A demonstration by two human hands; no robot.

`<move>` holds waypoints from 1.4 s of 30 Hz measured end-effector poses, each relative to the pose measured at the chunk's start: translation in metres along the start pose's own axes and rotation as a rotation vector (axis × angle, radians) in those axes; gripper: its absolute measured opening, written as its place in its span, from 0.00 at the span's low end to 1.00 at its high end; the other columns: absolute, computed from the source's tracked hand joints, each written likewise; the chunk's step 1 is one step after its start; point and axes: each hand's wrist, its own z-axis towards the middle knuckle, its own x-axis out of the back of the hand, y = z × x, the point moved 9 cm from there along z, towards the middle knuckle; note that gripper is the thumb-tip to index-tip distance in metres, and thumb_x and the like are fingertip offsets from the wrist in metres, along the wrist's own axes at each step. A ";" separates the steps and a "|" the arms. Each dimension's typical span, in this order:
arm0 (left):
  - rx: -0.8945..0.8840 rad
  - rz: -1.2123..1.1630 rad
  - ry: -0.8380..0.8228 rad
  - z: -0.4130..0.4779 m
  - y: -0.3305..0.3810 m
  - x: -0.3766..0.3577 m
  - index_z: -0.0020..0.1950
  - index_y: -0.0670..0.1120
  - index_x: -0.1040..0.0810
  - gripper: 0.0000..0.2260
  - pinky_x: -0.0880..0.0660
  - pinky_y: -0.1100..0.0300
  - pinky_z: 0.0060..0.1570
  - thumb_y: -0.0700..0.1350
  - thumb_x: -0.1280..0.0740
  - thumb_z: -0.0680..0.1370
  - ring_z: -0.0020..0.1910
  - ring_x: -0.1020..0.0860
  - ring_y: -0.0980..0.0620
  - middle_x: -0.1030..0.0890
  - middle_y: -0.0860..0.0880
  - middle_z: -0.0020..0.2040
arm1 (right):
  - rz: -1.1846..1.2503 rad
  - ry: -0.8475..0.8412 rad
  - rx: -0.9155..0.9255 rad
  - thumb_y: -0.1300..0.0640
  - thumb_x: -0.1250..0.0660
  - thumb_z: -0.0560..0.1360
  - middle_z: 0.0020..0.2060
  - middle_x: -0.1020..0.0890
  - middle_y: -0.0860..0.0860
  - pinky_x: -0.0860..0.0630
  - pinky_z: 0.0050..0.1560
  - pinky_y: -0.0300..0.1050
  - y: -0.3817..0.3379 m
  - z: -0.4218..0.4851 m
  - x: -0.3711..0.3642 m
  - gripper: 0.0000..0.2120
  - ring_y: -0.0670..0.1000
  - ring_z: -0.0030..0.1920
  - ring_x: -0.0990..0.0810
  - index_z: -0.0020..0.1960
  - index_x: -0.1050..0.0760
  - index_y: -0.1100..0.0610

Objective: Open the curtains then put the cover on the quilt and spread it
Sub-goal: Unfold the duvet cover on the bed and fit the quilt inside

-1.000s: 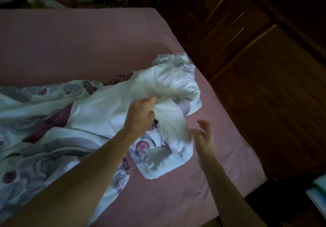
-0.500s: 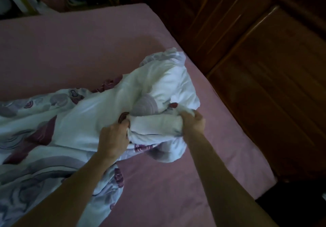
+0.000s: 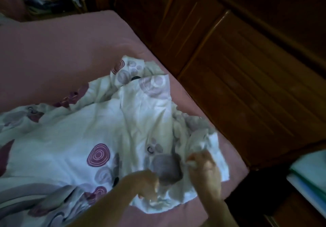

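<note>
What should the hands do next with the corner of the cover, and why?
Probably pull the corner toward the bed's near edge and flatten it. Both the left hand and the right hand grip the patterned cover, which lies bunched on the pink sheet.

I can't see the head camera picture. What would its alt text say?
Two bare hands, the left hand and right hand, grip a bunched corner of a white quilt cover printed with purple circles. It lies crumpled on a pink bed, beside a dark wooden wardrobe. The picture is dim and blurred.
</note>
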 end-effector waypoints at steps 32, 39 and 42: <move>0.380 -0.594 0.762 0.026 -0.042 0.156 0.50 0.37 0.21 0.08 0.26 0.55 0.49 0.37 0.39 0.75 0.52 0.21 0.39 0.19 0.38 0.50 | 0.698 -0.158 0.370 0.57 0.32 0.73 0.65 0.27 0.46 0.28 0.63 0.40 -0.008 0.027 -0.018 0.26 0.45 0.63 0.27 0.70 0.33 0.50; 0.237 -1.082 1.042 0.004 -0.057 0.176 0.41 0.37 0.25 0.06 0.30 0.59 0.36 0.34 0.40 0.74 0.38 0.24 0.46 0.23 0.43 0.37 | -0.036 -0.500 0.192 0.33 0.29 0.64 0.77 0.59 0.45 0.55 0.73 0.65 0.051 0.034 -0.100 0.55 0.48 0.76 0.57 0.77 0.61 0.46; -0.036 -1.620 0.674 0.026 -0.023 0.158 0.44 0.45 0.21 0.06 0.22 0.61 0.37 0.42 0.38 0.77 0.41 0.18 0.49 0.18 0.45 0.44 | 0.149 -0.213 0.123 0.52 0.35 0.77 0.65 0.26 0.52 0.31 0.66 0.52 0.041 0.057 -0.079 0.20 0.56 0.65 0.26 0.68 0.32 0.52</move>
